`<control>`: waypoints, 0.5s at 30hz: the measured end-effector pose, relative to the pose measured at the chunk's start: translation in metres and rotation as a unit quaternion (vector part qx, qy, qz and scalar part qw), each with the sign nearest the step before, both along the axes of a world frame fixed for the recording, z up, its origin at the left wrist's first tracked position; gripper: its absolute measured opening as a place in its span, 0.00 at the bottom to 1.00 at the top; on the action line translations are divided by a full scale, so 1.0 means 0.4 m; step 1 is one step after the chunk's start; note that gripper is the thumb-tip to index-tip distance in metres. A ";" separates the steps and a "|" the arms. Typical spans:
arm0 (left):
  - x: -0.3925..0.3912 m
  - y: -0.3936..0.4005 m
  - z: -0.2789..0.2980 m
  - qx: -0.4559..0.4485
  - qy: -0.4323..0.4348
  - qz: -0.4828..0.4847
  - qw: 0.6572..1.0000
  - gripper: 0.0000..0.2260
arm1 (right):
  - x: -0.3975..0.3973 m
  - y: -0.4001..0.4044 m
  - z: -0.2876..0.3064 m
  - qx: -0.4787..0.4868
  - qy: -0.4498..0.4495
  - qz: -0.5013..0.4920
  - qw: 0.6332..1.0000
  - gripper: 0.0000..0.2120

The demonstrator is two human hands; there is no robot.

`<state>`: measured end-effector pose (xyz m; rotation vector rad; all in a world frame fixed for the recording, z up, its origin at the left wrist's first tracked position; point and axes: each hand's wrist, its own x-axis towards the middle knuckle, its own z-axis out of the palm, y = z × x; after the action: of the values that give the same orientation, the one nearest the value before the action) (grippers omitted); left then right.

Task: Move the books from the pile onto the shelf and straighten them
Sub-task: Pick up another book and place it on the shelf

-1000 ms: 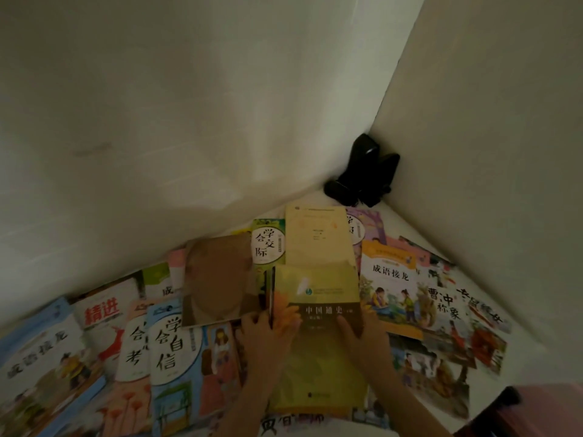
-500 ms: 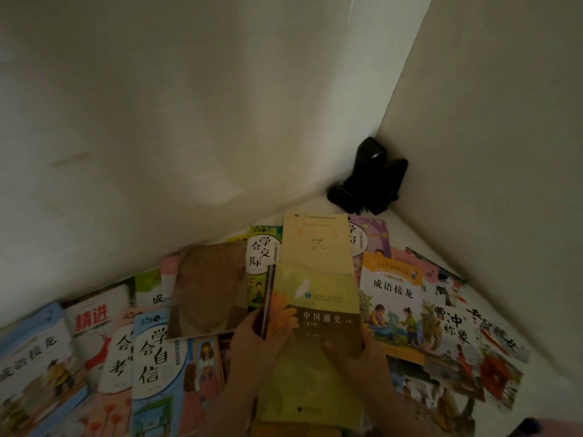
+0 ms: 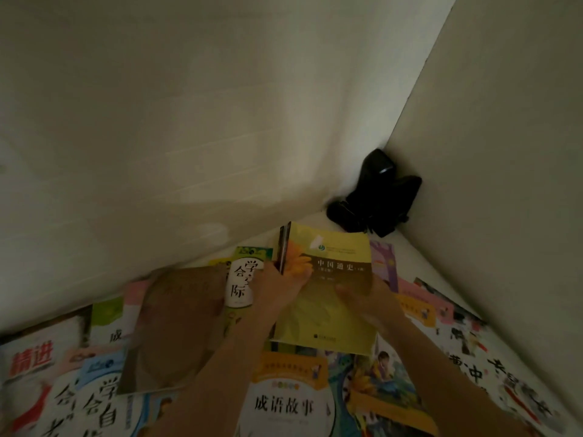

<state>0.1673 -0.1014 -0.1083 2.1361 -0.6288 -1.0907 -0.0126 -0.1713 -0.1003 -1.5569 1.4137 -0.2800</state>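
Between left hand (image 3: pixel 277 287) and right hand (image 3: pixel 367 299), yellow book (image 3: pixel 328 298), gripped both sides

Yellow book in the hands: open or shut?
Shut. The yellow book shows its whole front cover, no pages spread; the left hand and right hand hold it at either side.

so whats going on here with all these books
A person is holding a yellow book with both hands, the left hand gripping its spine edge and the right hand on the cover. Other books lie flat and spread around it, among them a brown book to the left and a white book in front. A black object sits in the far corner against the walls.
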 end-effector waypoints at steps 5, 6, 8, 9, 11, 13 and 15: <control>0.036 -0.019 -0.043 -0.002 0.071 0.024 0.997 0.48 | -0.010 -0.015 -0.004 0.085 -0.083 -0.033 0.992 0.28; 0.033 -0.014 -0.022 -0.011 0.082 0.027 0.996 0.42 | -0.009 -0.019 -0.003 0.107 -0.088 -0.055 0.989 0.32; 0.026 -0.004 -0.002 -0.046 0.113 0.063 0.990 0.29 | -0.006 -0.027 0.006 0.154 -0.090 -0.079 0.981 0.32; 0.023 0.000 -0.002 -0.063 0.133 0.083 0.986 0.27 | -0.005 -0.031 0.012 0.178 -0.093 -0.080 0.976 0.30; 0.015 0.018 0.009 -0.090 0.166 0.106 0.976 0.27 | -0.004 -0.036 0.024 0.211 -0.099 -0.085 0.969 0.28; 0.012 0.044 0.018 -0.113 0.155 0.106 0.976 0.28 | -0.004 -0.025 0.026 0.208 -0.106 -0.077 0.969 0.29; 0.006 0.079 0.032 -0.162 0.115 0.091 0.976 0.28 | -0.005 -0.002 0.023 0.190 -0.143 -0.060 0.970 0.31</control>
<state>0.1697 -0.0697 -0.0954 1.7218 -0.4556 -1.0372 -0.0146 -0.1721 -0.0910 -1.0751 1.2482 -0.2750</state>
